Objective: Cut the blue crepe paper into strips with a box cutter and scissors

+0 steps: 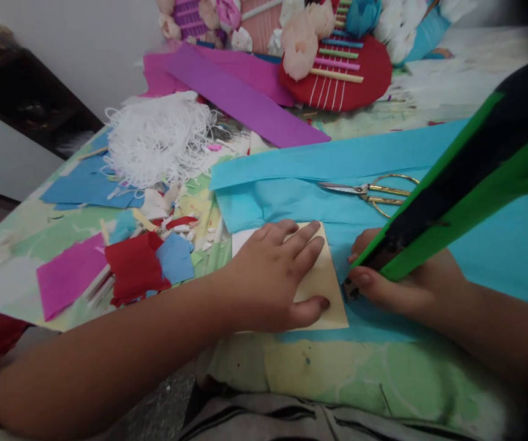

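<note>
My left hand (277,275) lies flat with its fingers spread on a cream card (331,306), pressing it onto a sheet of light blue paper (498,245). A white edge shows at the card's upper left. My right hand (411,288) grips a green and black box cutter (448,202) low down, near its metal tip. The tip stands at the card's right edge, over the blue paper; the handle slants up towards the camera. Gold-handled scissors (367,190) lie on the blue paper beyond my right hand.
A tangle of white string (158,138), a purple strip (250,98) and decorated red disc (337,73) lie farther back. Left of my arm are pink (68,275) and red paper pieces (135,263) among scraps. A dark shelf (29,92) stands beyond the table's left edge.
</note>
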